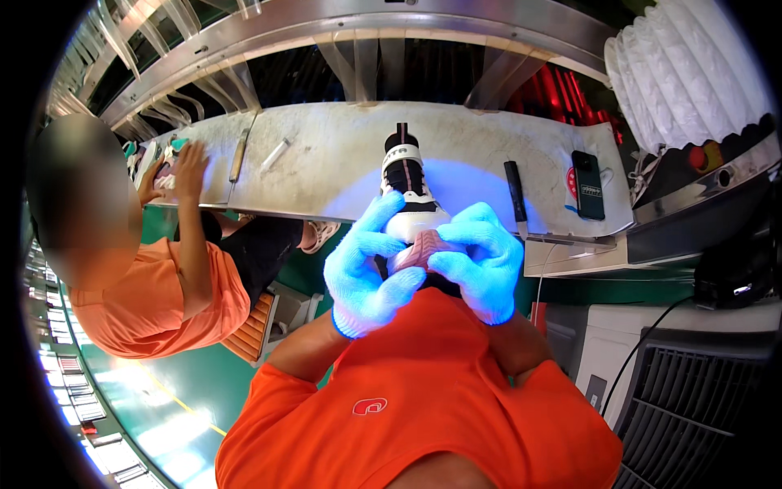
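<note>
A black-and-white sneaker (pixel 405 175) points its toe toward me, its heel end resting toward the metal bench top. Its toe is tipped up, so the pinkish-brown tread of the sole (pixel 418 251) shows between my hands. My left hand (pixel 362 265), in a knitted glove lit blue, is closed around the left side of the toe, thumb on the sole. On the other side my right hand (pixel 481 261), gloved the same way, grips the sole edge between thumb and fingers. The underside of the shoe's middle is hidden.
On the bench (pixel 318 155) lie a black-handled knife (pixel 515 191) and a dark phone (pixel 587 187) at right, a white tube (pixel 275 154) and a wooden-handled tool (pixel 239 155) at left. A co-worker in orange (pixel 163 293) handles shoes there. A white flexible duct (pixel 680 73) hangs far right.
</note>
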A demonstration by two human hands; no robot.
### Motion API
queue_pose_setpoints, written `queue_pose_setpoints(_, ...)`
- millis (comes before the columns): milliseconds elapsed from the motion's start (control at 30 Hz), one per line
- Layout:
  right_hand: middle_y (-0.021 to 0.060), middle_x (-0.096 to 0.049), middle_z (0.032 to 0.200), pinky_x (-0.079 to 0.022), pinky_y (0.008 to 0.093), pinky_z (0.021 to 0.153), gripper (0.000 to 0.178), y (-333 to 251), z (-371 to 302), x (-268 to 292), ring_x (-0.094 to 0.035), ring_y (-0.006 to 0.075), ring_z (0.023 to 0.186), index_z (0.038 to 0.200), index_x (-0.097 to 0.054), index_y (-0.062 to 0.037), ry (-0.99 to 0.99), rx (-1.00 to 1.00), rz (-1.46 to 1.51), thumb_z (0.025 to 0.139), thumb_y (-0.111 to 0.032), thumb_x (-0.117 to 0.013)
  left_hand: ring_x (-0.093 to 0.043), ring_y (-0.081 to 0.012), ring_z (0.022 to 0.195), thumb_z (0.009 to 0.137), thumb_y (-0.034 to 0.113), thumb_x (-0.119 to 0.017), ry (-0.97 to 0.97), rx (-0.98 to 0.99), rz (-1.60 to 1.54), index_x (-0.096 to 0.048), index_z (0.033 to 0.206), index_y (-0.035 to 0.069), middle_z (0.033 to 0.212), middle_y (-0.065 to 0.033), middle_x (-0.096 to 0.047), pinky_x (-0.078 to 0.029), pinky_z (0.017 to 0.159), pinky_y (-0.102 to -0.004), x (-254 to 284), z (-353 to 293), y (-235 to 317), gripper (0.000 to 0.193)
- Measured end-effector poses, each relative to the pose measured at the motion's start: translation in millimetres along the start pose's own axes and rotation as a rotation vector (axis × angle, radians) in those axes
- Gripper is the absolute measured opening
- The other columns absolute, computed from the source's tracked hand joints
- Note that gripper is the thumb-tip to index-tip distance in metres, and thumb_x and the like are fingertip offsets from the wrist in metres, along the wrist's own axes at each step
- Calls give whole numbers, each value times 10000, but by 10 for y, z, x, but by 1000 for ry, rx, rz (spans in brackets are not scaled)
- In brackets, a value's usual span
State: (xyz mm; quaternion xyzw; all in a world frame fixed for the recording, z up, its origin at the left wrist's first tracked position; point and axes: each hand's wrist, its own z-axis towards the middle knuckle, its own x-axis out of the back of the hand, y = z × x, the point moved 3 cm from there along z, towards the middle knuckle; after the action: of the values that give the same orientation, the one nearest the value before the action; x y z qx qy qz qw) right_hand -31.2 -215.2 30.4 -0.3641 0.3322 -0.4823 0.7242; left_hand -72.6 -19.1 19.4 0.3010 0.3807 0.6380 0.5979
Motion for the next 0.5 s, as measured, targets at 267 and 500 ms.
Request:
queue_pose_setpoints(267, 54, -656, 988, -484, 279, 635, 377, -27, -77, -104, -622, 124, 761, 1134, -796, -73, 46, 173, -286, 819, 23, -981, -658, -424, 1435, 837, 30, -968, 66, 29, 68, -729, 943, -9, 1431, -333, -716, -466, 1230, -521, -38, -26, 120, 265)
queue_pose_setpoints(500, 54, -655, 989, -476, 275, 615, 388, -25, -28, -86, -603, 111, 724, 1133, -793, -71, 63, 191, -349, 809, 47, -972, -758, -407, 1277, 877, 23, -960, 85, 6, 80, -721, 913, 6, 1339, -307, -763, -584, 1086, -480, -89, 91, 124, 243)
